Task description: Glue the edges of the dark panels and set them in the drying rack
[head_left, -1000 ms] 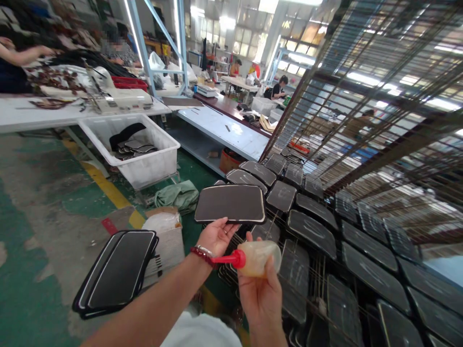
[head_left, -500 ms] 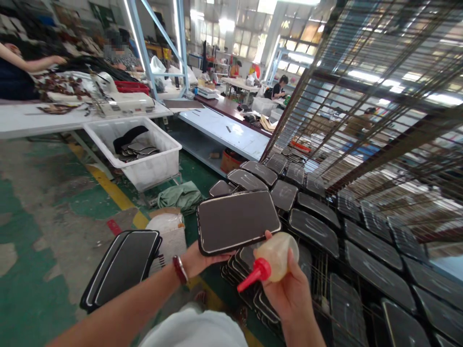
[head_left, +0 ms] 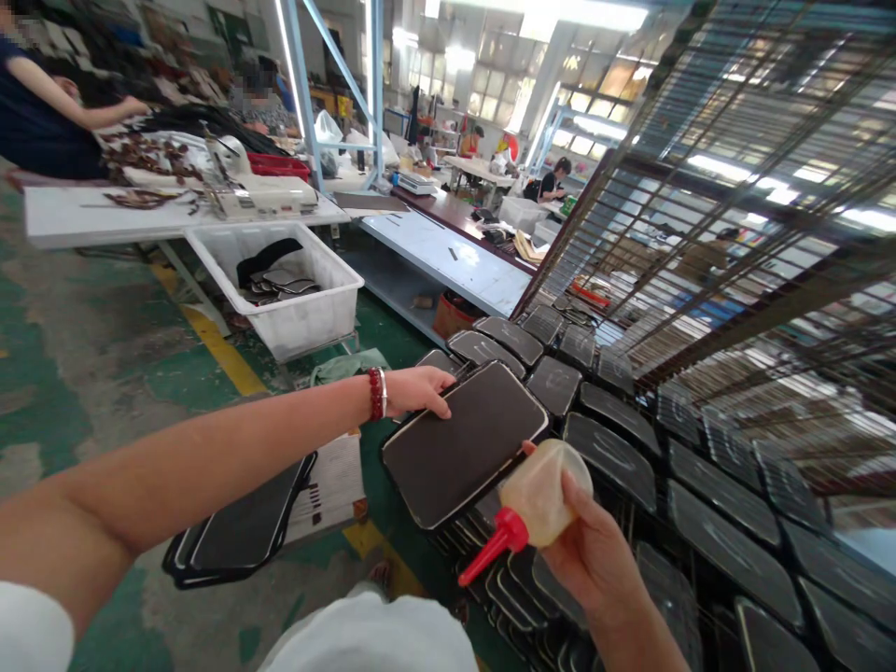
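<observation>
A dark rounded rectangular panel (head_left: 466, 448) with a pale line around its edge lies tilted over the near-left part of the rack. My left hand (head_left: 420, 390) is closed on its far left edge, thumb on top and the other fingers partly hidden. In my right hand (head_left: 584, 541) is a translucent squeeze bottle (head_left: 542, 490) of yellowish contents, its red nozzle (head_left: 497, 546) pointing down and left. The bottle overlaps the panel's near right corner in view; I cannot tell whether they touch.
Rows of similar dark panels (head_left: 609, 453) cover the rack, under a raised wire grid (head_left: 700, 187). More panels (head_left: 245, 527) are stacked on a carton (head_left: 332, 499) at left. A white bin (head_left: 301, 322) stands by the sewing table (head_left: 91, 219). Other people work further back.
My left hand has gone from beneath the panel to its far left edge. The panel has turned and dropped towards the rack. The bottle stays in my right hand, slightly farther right.
</observation>
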A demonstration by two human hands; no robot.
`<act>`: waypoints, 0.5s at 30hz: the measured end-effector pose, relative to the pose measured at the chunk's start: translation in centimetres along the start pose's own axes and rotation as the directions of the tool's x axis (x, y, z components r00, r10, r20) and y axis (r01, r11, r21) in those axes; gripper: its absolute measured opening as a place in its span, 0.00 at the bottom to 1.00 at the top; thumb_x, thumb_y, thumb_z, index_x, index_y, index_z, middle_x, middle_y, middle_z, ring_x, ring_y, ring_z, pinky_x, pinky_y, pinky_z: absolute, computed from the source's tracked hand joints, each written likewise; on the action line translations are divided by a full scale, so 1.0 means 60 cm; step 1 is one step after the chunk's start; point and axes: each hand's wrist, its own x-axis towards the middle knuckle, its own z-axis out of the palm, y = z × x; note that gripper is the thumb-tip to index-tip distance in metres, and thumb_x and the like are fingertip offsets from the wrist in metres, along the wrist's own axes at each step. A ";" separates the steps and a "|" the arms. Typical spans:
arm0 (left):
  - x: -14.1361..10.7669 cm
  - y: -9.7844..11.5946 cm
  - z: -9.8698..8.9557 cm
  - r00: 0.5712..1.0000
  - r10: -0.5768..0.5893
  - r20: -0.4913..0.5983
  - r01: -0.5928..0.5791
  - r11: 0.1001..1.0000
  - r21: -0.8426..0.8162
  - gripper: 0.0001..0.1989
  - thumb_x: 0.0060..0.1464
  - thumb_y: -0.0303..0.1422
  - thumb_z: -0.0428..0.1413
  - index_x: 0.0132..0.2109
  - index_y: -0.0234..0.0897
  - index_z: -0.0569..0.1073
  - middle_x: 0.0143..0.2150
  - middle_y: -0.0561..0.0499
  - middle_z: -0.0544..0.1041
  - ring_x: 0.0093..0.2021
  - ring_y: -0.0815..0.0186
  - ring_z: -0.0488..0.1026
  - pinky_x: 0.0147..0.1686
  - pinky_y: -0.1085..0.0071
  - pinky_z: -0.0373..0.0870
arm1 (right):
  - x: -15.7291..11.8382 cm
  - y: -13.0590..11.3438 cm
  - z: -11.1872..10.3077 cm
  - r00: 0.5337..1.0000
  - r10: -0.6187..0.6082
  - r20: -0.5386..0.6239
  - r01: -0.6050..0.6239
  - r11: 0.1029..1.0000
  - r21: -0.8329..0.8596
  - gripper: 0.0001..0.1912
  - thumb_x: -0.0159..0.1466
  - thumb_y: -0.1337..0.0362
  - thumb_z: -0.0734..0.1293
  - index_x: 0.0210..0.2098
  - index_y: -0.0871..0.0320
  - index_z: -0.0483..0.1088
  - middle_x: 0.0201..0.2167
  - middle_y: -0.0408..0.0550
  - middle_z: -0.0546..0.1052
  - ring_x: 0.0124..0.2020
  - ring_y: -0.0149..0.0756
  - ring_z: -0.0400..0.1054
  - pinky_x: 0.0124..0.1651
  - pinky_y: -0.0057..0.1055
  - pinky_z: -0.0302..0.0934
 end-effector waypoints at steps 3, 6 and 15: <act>-0.008 0.005 -0.012 0.997 -0.025 -0.070 0.016 0.992 -0.128 0.31 0.34 0.06 0.51 0.45 0.34 0.77 0.32 0.43 0.82 0.28 0.55 0.81 0.22 0.68 0.76 | -0.005 -0.027 -0.016 0.992 -0.115 -0.052 0.113 0.993 -0.037 0.30 0.58 0.50 0.72 0.55 0.58 0.69 0.54 0.59 0.73 0.48 0.46 0.72 0.49 0.43 0.70; -0.028 0.018 -0.028 0.996 -0.090 -0.023 0.084 0.976 -0.201 0.30 0.36 0.07 0.51 0.45 0.35 0.77 0.33 0.43 0.82 0.30 0.53 0.81 0.24 0.65 0.78 | -0.013 -0.070 -0.033 0.946 -0.317 -0.070 0.304 0.941 -0.147 0.29 0.59 0.48 0.71 0.55 0.56 0.68 0.54 0.61 0.73 0.49 0.49 0.72 0.52 0.49 0.67; -0.056 0.030 -0.033 0.970 -0.240 -0.024 0.229 0.947 -0.224 0.29 0.42 0.10 0.47 0.49 0.36 0.75 0.34 0.43 0.82 0.28 0.57 0.81 0.23 0.68 0.76 | -0.016 -0.136 -0.003 0.686 -0.728 0.009 0.673 0.630 -0.387 0.29 0.55 0.54 0.76 0.53 0.57 0.70 0.43 0.56 0.77 0.44 0.51 0.73 0.54 0.60 0.62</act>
